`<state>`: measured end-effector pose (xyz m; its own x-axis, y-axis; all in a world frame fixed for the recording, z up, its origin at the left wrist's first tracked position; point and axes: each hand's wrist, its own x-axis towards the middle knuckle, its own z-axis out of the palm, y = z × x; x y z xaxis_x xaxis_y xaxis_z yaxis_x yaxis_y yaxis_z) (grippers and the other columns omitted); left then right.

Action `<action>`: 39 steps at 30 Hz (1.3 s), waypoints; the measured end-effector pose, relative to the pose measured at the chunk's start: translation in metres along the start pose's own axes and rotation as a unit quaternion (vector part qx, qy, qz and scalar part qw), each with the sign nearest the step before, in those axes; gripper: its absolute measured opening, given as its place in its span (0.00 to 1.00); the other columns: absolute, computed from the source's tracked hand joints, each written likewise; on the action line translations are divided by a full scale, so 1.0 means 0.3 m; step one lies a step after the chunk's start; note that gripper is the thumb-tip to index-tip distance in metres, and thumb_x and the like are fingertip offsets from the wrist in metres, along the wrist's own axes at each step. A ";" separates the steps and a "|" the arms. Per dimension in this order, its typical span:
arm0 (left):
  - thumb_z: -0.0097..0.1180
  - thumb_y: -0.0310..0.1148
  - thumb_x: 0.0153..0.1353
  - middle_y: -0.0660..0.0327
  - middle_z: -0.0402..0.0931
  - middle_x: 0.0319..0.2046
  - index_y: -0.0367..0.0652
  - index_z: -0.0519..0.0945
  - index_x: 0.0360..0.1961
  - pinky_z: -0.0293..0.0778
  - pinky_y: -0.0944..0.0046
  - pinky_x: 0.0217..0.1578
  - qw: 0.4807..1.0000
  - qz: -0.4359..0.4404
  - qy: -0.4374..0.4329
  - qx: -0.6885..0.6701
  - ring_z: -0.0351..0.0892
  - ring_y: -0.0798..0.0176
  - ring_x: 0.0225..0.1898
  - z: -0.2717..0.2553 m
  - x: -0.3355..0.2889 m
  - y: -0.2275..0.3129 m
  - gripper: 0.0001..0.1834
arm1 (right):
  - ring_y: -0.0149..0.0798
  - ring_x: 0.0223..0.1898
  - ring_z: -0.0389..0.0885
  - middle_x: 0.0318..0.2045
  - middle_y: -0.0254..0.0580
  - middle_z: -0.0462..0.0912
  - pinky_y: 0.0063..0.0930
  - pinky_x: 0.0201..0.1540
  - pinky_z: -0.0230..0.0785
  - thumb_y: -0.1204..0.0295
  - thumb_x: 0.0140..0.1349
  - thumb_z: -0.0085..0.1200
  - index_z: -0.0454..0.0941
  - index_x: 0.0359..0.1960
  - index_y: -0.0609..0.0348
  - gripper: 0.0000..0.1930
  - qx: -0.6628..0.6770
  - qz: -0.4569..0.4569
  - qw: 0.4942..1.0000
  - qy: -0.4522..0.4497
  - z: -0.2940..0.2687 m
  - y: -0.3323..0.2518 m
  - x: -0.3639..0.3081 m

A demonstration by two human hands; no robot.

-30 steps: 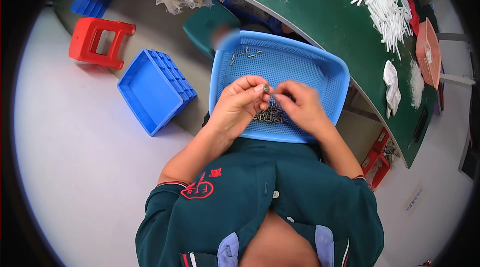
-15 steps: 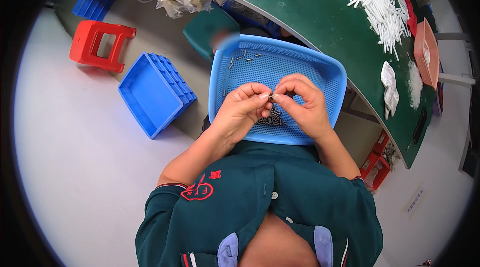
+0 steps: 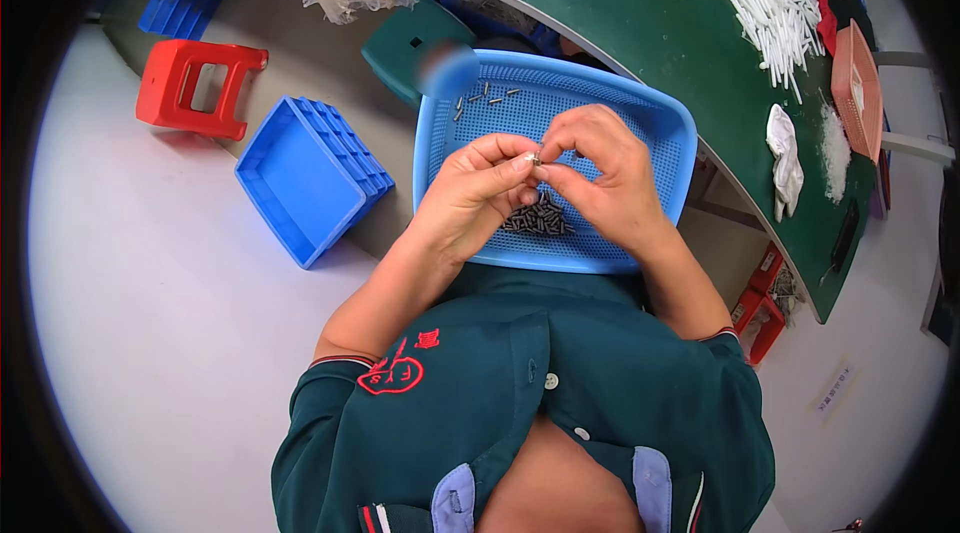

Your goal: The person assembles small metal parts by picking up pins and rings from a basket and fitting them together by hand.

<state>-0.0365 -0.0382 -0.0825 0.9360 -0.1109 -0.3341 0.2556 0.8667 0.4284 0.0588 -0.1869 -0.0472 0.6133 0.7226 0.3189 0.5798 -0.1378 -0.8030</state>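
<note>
My left hand (image 3: 470,191) and my right hand (image 3: 612,176) meet over a light-blue perforated basket (image 3: 673,168) in front of my body. Thumbs and fingers of both are pinched together on a small metal piece (image 3: 537,161), mostly hidden by the fingertips. Below them in the basket lies a heap of short dark metal pins (image 3: 540,219). Several shinier small metal pins (image 3: 476,98) are scattered at the basket's far left.
On the left stand a blue stack of bins (image 3: 305,178) and a red stool (image 3: 190,88). The green table (image 3: 640,28) at right carries white sticks (image 3: 765,18), a white glove (image 3: 785,163) and a pink basket (image 3: 855,88). Behind is a dark green stool (image 3: 405,43).
Both hands have shifted slightly up and left, still pinching together. The right fingers have rotated a little, and more of the dark pin heap shows beneath them.
</note>
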 end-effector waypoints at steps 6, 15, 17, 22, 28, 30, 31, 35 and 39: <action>0.55 0.26 0.60 0.57 0.78 0.35 0.36 0.76 0.41 0.73 0.71 0.34 0.997 0.074 0.024 0.025 0.75 0.70 0.32 -0.007 -0.011 0.042 0.08 | 0.38 0.33 0.76 0.31 0.40 0.77 0.26 0.36 0.68 0.78 0.50 0.57 0.77 0.30 0.61 0.05 0.100 0.099 0.990 -0.007 0.003 -0.022 0.020; 0.54 0.27 0.61 0.57 0.77 0.35 0.38 0.74 0.39 0.71 0.69 0.34 0.995 0.103 -0.002 0.013 0.74 0.69 0.33 -0.017 -0.023 0.067 0.07 | 0.46 0.33 0.78 0.31 0.41 0.77 0.37 0.34 0.73 0.73 0.51 0.58 0.78 0.34 0.56 0.08 -0.128 0.048 0.983 -0.124 0.075 0.085 -0.010; 0.54 0.27 0.61 0.57 0.77 0.35 0.39 0.74 0.39 0.71 0.69 0.34 0.995 0.103 -0.008 0.007 0.74 0.69 0.33 -0.021 -0.025 0.066 0.06 | 0.46 0.32 0.78 0.30 0.41 0.76 0.37 0.33 0.72 0.74 0.51 0.58 0.78 0.34 0.55 0.08 -0.147 0.006 0.984 -0.104 0.092 0.091 0.003; 0.53 0.28 0.62 0.58 0.77 0.35 0.38 0.74 0.39 0.71 0.70 0.34 0.995 0.100 -0.011 -0.021 0.73 0.69 0.33 -0.024 -0.025 0.059 0.06 | 0.46 0.31 0.78 0.28 0.40 0.75 0.37 0.30 0.72 0.75 0.50 0.56 0.75 0.31 0.57 0.06 -0.212 -0.010 0.969 -0.128 0.120 0.132 0.015; 0.51 0.27 0.63 0.58 0.77 0.35 0.38 0.74 0.40 0.71 0.69 0.34 0.998 0.059 0.002 -0.035 0.73 0.69 0.33 -0.026 -0.027 0.007 0.06 | 0.43 0.28 0.77 0.26 0.41 0.76 0.34 0.27 0.70 0.75 0.49 0.57 0.75 0.28 0.58 0.05 -0.163 -0.005 0.982 -0.090 0.100 0.118 0.011; 0.51 0.27 0.63 0.58 0.76 0.34 0.38 0.74 0.40 0.71 0.70 0.34 0.997 0.058 0.000 -0.041 0.73 0.69 0.33 -0.029 -0.024 -0.008 0.06 | 0.38 0.27 0.77 0.26 0.39 0.77 0.29 0.28 0.69 0.77 0.50 0.57 0.76 0.28 0.59 0.04 -0.094 0.057 0.993 -0.051 0.066 0.083 0.010; 0.51 0.27 0.63 0.58 0.76 0.34 0.38 0.74 0.40 0.71 0.70 0.34 0.998 0.043 0.006 -0.036 0.73 0.70 0.33 -0.028 -0.026 -0.015 0.06 | 0.33 0.26 0.77 0.27 0.37 0.78 0.23 0.28 0.69 0.78 0.51 0.57 0.76 0.29 0.59 0.04 -0.021 0.123 0.992 -0.010 0.050 0.061 0.002; 0.51 0.27 0.63 0.59 0.76 0.33 0.38 0.75 0.38 0.71 0.71 0.33 0.999 0.019 0.015 -0.030 0.73 0.70 0.32 -0.024 -0.022 -0.030 0.05 | 0.27 0.26 0.75 0.27 0.36 0.77 0.20 0.29 0.67 0.80 0.52 0.57 0.76 0.29 0.62 0.03 0.088 0.156 0.984 0.017 0.021 0.025 -0.035; 0.52 0.27 0.62 0.61 0.76 0.32 0.38 0.75 0.38 0.72 0.71 0.33 0.999 0.024 0.018 -0.018 0.74 0.70 0.32 -0.025 -0.019 -0.037 0.05 | 0.31 0.25 0.75 0.26 0.38 0.78 0.21 0.26 0.66 0.78 0.50 0.58 0.77 0.27 0.61 0.03 0.111 0.117 0.986 0.039 0.034 0.008 -0.041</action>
<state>-0.0464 -0.0434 -0.0918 0.9375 -0.0527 -0.3441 0.2016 0.8879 0.4135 0.0472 -0.1893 -0.0582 0.7609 0.6331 0.1425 0.2906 -0.1361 -0.9471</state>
